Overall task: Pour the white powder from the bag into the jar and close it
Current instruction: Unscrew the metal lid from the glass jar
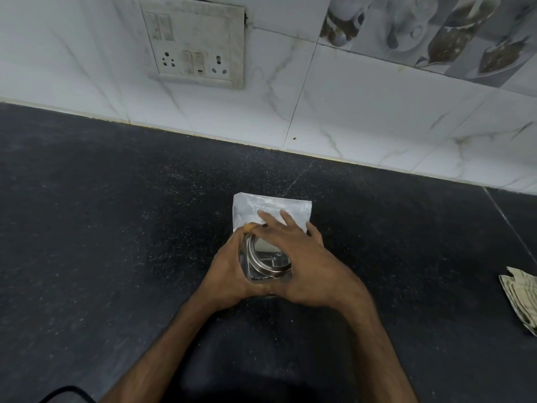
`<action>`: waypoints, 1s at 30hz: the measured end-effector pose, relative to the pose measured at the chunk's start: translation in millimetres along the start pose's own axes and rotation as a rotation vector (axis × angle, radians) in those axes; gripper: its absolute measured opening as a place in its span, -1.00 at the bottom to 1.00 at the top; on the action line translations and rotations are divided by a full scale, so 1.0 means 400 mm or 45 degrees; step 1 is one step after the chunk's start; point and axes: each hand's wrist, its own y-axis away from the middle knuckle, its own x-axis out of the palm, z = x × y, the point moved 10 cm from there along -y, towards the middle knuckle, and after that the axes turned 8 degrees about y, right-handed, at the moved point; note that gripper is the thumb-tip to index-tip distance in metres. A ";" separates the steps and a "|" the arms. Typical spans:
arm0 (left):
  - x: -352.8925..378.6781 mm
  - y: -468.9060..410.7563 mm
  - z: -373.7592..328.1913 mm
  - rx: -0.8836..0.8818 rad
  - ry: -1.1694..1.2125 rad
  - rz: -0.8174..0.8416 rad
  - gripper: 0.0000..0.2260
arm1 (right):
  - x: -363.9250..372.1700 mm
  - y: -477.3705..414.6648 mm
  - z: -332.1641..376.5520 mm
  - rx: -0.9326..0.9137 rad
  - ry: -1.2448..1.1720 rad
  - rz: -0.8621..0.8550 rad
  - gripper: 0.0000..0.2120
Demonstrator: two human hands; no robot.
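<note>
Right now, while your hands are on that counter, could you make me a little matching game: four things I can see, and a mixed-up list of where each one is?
Things
1. jar
2. bag of white powder
3. folded cloth
4. switchboard

Places
A. on the tiled wall
B. at the right edge of the countertop
C. between the left hand and the right hand
D. on the countertop just beyond the jar, toward the wall

Pairs: 1-C; 2-D; 3-B; 4-A
</note>
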 end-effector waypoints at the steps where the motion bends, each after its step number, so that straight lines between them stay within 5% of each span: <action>1: -0.001 0.000 0.001 -0.005 -0.008 -0.003 -0.09 | -0.017 0.003 -0.009 0.039 -0.019 -0.087 -0.08; 4: -0.004 0.002 0.002 -0.018 -0.023 -0.018 -0.10 | -0.060 0.012 -0.015 0.133 0.021 -0.288 -0.19; 8: -0.005 0.000 0.007 0.000 -0.025 -0.026 -0.10 | -0.021 -0.004 0.016 0.007 0.038 -0.051 -0.19; 12: -0.005 0.002 0.007 -0.007 -0.037 -0.019 -0.10 | -0.066 0.013 -0.005 0.138 -0.010 -0.296 -0.19; 14: -0.005 0.002 0.006 -0.003 -0.038 -0.022 -0.10 | -0.051 0.007 0.005 0.090 0.004 -0.223 -0.28; 17: -0.003 0.000 0.008 0.010 -0.034 -0.013 -0.10 | -0.018 0.003 0.012 0.016 0.018 -0.044 -0.17; 21: -0.004 0.002 0.005 -0.007 -0.036 -0.010 -0.09 | -0.056 0.013 -0.013 0.136 -0.001 -0.245 -0.22; 25: -0.002 0.001 0.003 -0.005 -0.016 -0.002 -0.10 | -0.005 0.006 -0.001 0.032 -0.016 -0.005 -0.11; 30: -0.004 0.002 0.005 -0.017 -0.016 -0.009 -0.09 | -0.030 0.011 -0.014 0.175 0.074 -0.222 -0.11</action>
